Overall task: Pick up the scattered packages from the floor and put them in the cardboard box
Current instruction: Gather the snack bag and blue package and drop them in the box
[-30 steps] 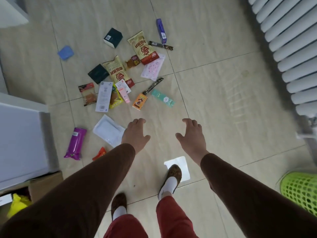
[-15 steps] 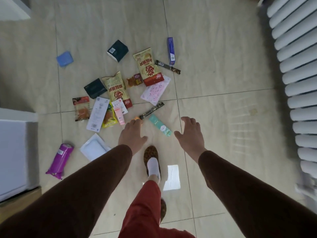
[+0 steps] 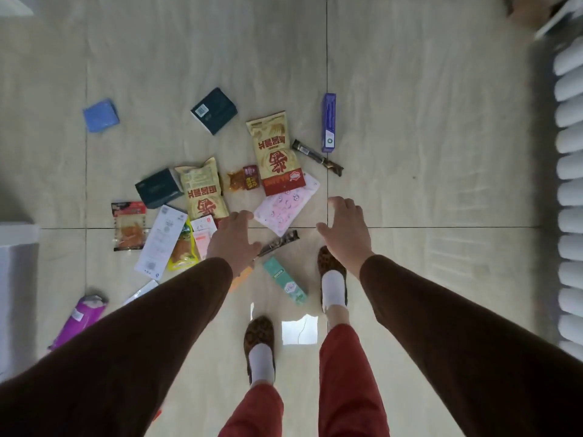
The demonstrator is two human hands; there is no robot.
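Several packages lie scattered on the tiled floor in front of my feet. Among them are two gold-and-red snack bags (image 3: pixel 277 152) (image 3: pixel 203 190), a pink patterned pouch (image 3: pixel 285 205), a teal tube box (image 3: pixel 285 280), a purple box (image 3: pixel 328 121), two dark boxes (image 3: pixel 214 110) (image 3: pixel 157 187) and a magenta pack (image 3: pixel 79 320). My left hand (image 3: pixel 232 242) hovers over the middle of the pile, fingers relaxed, holding nothing. My right hand (image 3: pixel 345 231) hangs to the right of the pouch, also empty. The cardboard box is out of view.
A white radiator (image 3: pixel 568 184) runs along the right edge. A white cabinet (image 3: pixel 15 279) stands at the left. My two slippered feet (image 3: pixel 331 279) (image 3: pixel 258 345) stand just behind the pile. A blue square pad (image 3: pixel 101 115) lies apart at the far left.
I have stepped forward toward the pile, so the packages sit closer and lower in view. Both hands stay open and empty. The cardboard box and green basket have left the view.
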